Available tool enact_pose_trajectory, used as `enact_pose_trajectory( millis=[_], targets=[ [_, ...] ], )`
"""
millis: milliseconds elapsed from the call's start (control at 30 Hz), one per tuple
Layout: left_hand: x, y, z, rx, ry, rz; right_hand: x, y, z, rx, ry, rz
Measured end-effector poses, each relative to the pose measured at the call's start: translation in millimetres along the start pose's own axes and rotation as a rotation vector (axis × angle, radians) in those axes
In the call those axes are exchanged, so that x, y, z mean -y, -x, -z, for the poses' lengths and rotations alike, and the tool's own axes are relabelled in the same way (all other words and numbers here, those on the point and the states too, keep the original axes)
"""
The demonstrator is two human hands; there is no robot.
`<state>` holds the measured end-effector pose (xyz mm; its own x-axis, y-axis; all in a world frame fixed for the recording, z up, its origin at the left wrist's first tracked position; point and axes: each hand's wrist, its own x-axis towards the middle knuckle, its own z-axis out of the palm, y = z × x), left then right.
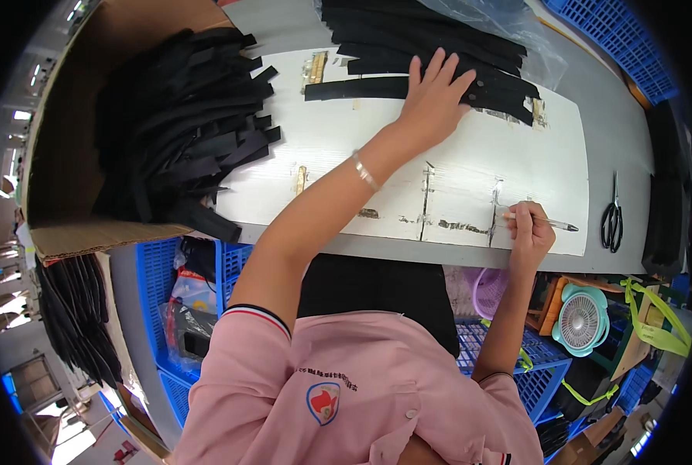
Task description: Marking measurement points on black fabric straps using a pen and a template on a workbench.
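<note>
My left hand (pixel 431 105) reaches across the white board (pixel 361 147), its fingers stretched out over a black strip (pixel 353 88). Fingertips rest on the dark pieces at the board's far side, where a pile of black strips (pixel 423 35) lies layered. Close to the near right edge of the board, my right hand (pixel 530 226) is closed around a slim pen (pixel 560 225) with a clear barrel and a dark end. Dark lines and brownish tape patches mark the board beneath.
A cardboard box (pixel 113 236) heaped with black strips (pixel 183 124) stands at the left. Black-handled scissors (pixel 612 225) lie at the right on the grey table (pixel 628 147). Clear plastic (pixel 543 50) and a blue crate (pixel 621 39) are at the far right. A small turquoise fan (pixel 582 319) sits below the table edge.
</note>
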<state>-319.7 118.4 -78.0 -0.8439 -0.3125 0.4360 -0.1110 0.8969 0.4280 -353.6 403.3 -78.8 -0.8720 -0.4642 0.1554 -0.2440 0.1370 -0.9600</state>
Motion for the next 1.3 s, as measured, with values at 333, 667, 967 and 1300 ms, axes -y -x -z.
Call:
enact_pose_trajectory(
  millis=[333, 667, 967, 1300],
  targets=[
    [-20.9, 230.2, 157.9, -0.089, -0.103, 0.316, -7.9, -2.8, -0.5, -0.042, -0.013, 0.001],
    [38.8, 310.9, 219.7, -0.255, -0.484, 0.478, -3.2, -2.7, -2.7, -0.058, 0.002, 0.000],
    [60.9, 191.7, 173.0, -0.699, -0.066, 0.561, 2.2, -3.0, -6.9, -0.032, 0.000, 0.000],
    [6.3, 165.1, 111.4, -0.359, 0.405, 0.535, 7.2, -2.0, -6.7, -0.035, 0.018, -0.012]
  ],
)
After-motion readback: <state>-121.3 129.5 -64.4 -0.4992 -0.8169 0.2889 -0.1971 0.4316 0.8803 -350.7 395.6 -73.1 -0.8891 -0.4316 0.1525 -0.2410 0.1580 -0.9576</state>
